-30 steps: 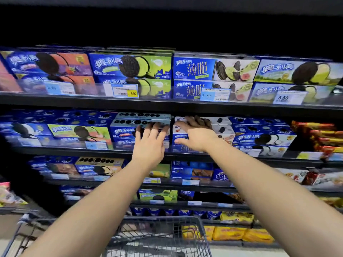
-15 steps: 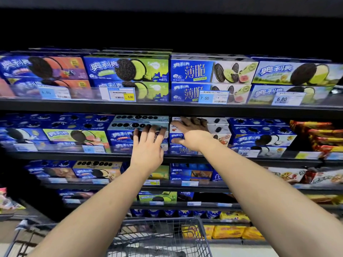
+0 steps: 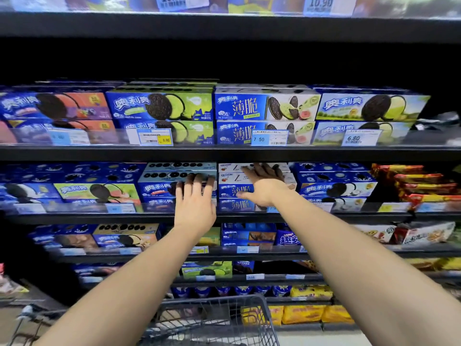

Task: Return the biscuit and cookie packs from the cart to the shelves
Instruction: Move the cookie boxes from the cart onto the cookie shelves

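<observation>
Only the view has tilted upward: left hand [image 3: 195, 206] and right hand [image 3: 264, 189], fingers straight and grasping nothing, still press cookie packs [image 3: 159, 189] into the middle shelf [image 3: 99, 218], so next probably comes a reach down to the cart [image 3: 219, 318].

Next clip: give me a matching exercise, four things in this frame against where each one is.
Things:
1. left hand
2. right hand
3. cart
4. "7 50" price tag

Places:
A. on the front rail of the shelf above both hands
B. at the bottom edge, below the arms
C. fingers spread on the white-topped pack stack
D. fingers against the blue pack stack

Pairs: 1-D, 2-C, 3-B, 4-A
</observation>
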The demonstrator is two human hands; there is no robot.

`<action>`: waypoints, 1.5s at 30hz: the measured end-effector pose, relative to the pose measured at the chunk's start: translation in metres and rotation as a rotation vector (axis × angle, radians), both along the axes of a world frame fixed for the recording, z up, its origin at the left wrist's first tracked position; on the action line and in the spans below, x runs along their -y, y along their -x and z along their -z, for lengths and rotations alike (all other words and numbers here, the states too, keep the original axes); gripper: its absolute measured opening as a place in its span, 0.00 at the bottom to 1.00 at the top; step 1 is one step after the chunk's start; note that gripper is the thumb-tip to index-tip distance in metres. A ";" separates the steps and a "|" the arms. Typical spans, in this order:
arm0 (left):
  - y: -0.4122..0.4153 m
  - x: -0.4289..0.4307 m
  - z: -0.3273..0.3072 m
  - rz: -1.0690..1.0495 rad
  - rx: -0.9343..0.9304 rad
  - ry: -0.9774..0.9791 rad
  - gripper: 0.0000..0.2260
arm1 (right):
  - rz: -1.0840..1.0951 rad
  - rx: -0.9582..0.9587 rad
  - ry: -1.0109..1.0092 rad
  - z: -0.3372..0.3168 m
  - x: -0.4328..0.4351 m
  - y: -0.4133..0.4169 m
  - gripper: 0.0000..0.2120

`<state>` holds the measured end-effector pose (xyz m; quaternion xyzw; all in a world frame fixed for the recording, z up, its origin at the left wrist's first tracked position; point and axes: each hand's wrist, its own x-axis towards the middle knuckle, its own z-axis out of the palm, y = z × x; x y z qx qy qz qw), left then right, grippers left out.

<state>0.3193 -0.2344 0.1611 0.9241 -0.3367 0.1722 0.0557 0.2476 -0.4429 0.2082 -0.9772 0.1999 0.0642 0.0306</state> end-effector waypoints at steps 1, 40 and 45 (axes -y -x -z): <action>0.004 0.002 -0.002 0.000 -0.002 -0.003 0.28 | -0.010 0.022 0.008 0.001 -0.001 0.002 0.44; 0.207 0.237 0.046 0.198 0.093 -0.048 0.35 | 0.081 0.376 -0.637 0.034 0.256 0.215 0.25; 0.210 0.226 0.053 0.158 0.089 -0.080 0.35 | 0.225 0.393 -0.718 0.038 0.252 0.194 0.18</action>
